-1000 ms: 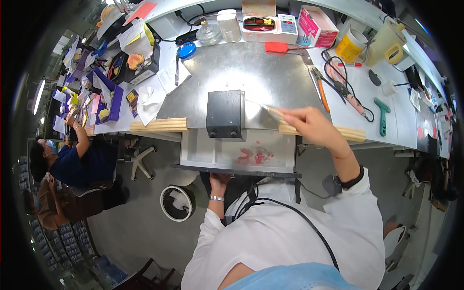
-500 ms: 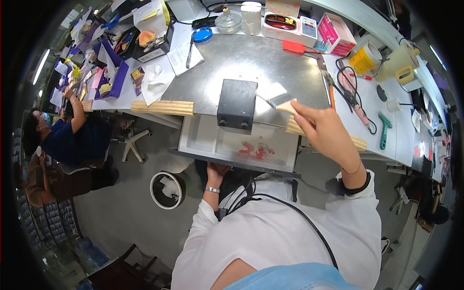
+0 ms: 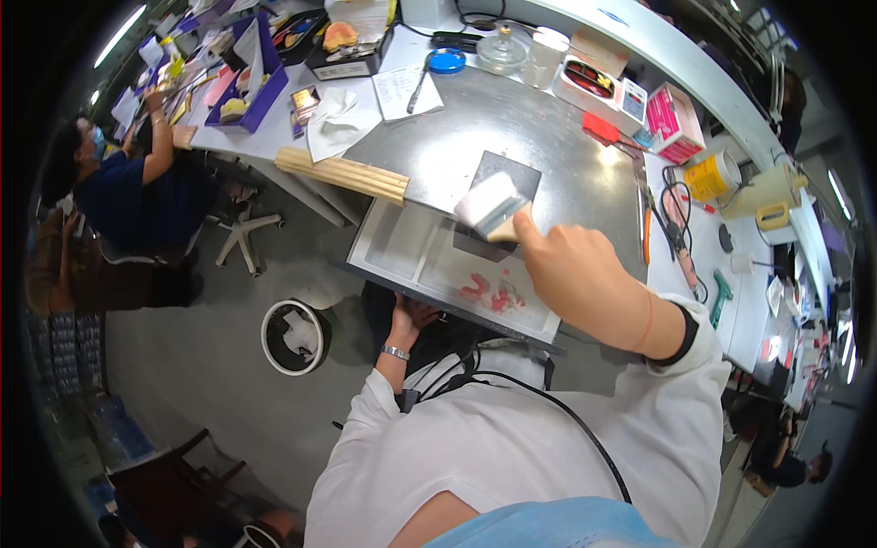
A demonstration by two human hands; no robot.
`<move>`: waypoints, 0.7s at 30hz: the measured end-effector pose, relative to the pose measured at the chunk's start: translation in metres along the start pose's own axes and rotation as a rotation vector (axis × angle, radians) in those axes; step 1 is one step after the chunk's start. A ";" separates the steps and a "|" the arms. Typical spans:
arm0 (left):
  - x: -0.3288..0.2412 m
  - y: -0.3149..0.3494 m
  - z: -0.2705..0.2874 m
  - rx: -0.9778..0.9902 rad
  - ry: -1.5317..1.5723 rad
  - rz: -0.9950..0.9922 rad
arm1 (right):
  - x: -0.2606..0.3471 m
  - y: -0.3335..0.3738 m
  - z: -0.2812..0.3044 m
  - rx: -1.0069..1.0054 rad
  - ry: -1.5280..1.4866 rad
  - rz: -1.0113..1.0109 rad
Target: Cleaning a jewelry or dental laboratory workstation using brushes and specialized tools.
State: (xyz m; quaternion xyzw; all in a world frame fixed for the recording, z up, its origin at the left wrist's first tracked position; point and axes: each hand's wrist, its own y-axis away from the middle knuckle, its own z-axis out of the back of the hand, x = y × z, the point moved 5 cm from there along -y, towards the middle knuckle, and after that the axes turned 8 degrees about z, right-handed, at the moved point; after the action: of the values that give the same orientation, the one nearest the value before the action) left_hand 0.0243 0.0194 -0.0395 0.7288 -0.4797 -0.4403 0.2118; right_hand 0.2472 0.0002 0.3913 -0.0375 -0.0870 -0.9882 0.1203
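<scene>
In my right hand, closed round its wooden handle, is a flat brush with pale bristles and a metal band. The brush hangs over a dark block at the near edge of the metal worktop, hiding part of it. Below is a pulled-out white drawer with a divider and a dark front. Pink and red scraps lie in its right compartment. My left hand is at the underside of the drawer front, its visible fingers stretched out and partly in shadow; I cannot tell whether it touches the drawer.
Wooden strips edge the worktop. A notepad, glass burner and pink box stand farther back. A corded tool lies right. A waste bin stands on the floor left; another person sits beyond.
My right hand has brought the brush left and down, from beside the dark block to in front of it. My left hand stays by the drawer front, its fingers more visible. The view has turned.
</scene>
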 end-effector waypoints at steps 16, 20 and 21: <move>-0.004 0.008 -0.008 0.050 -0.032 -0.018 | -0.038 -0.113 0.056 -0.005 0.277 0.104; -0.001 0.004 -0.005 0.081 -0.026 -0.019 | -0.069 -0.173 0.046 0.306 0.397 0.205; 0.000 0.001 -0.004 0.092 -0.036 -0.018 | -0.085 -0.188 0.040 0.376 0.323 0.134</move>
State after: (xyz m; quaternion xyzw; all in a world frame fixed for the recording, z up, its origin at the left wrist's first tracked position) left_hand 0.0270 0.0189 -0.0369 0.7341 -0.4965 -0.4327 0.1651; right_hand 0.2860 0.2066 0.3922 0.1380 -0.2463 -0.9376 0.2028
